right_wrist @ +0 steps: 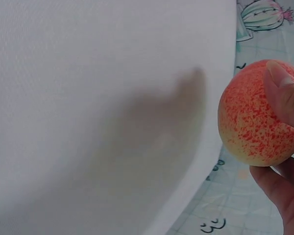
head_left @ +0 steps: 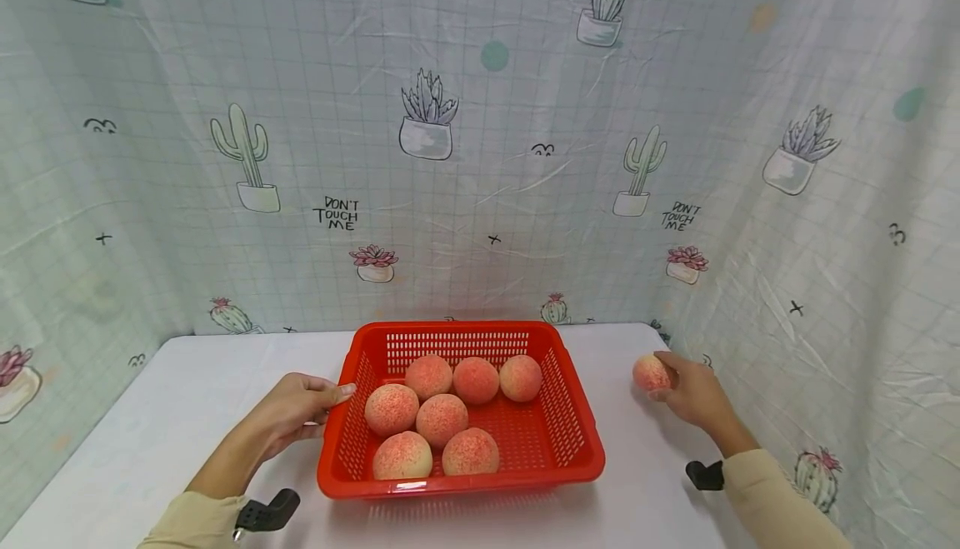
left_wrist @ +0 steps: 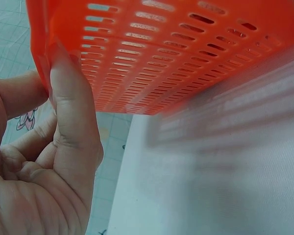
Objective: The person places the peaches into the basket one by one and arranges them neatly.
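A red plastic basket (head_left: 525, 482) with slotted walls stands on the white table, with several peaches inside, among them one peach (head_left: 521, 378) near its right back corner. My left hand (head_left: 294, 411) pinches the basket's left rim between thumb and fingers; the left wrist view shows the thumb and fingers on either side of the rim (left_wrist: 41, 54). Off to the right of the basket, my right hand (head_left: 693, 391) holds a single peach (right_wrist: 255, 115). That peach is raised above the table near its right edge, and its shadow falls on the tabletop in the right wrist view.
The white table (head_left: 247, 366) extends on both sides of the basket. A curtain (head_left: 495, 157) printed with cacti hangs behind it and along both sides. Black wrist mounts (head_left: 268, 511) sit at the sleeves.
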The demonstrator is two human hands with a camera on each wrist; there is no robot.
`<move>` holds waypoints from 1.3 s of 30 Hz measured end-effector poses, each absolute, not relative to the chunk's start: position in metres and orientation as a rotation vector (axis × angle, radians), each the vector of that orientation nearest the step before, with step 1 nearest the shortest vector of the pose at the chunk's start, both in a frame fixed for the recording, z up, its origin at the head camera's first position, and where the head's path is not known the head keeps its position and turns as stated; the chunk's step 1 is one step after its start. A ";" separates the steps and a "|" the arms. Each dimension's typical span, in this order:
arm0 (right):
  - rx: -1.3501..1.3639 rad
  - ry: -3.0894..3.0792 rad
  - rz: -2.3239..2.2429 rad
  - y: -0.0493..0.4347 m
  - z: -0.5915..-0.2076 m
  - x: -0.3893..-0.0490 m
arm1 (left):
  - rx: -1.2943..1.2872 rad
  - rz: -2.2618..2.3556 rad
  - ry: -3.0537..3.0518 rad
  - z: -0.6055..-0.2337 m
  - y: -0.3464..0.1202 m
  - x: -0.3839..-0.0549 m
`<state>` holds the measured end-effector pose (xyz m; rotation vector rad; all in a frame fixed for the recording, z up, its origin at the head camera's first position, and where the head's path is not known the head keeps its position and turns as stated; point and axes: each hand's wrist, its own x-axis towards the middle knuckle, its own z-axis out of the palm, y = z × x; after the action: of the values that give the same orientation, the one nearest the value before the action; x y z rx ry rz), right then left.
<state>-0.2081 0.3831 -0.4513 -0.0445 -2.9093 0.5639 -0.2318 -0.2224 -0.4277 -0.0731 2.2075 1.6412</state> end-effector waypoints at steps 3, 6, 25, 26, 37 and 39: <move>-0.017 -2.894 0.563 0.380 -0.445 -0.205 | -0.083 1.639 2.210 -0.429 -0.223 -0.232; 0.023 -2.878 0.565 0.376 -0.438 -0.201 | -0.095 1.631 2.217 -0.430 -0.223 -0.233; 0.340 -2.803 0.644 0.342 -0.397 -0.181 | -0.132 1.622 2.229 -0.432 -0.224 -0.230; 0.349 -2.798 0.639 0.340 -0.395 -0.180 | -0.132 1.624 2.227 -0.432 -0.224 -0.231; 0.439 -2.759 0.640 0.324 -0.377 -0.172 | -0.141 1.614 2.235 -0.428 -0.221 -0.232; 0.468 -2.744 0.632 0.322 -0.374 -0.170 | -0.137 1.613 2.235 -0.427 -0.220 -0.233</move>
<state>-0.1701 0.3216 -0.3742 0.4678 -2.7440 0.6316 -0.2325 -0.2199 -0.4271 -0.1374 2.2346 1.6135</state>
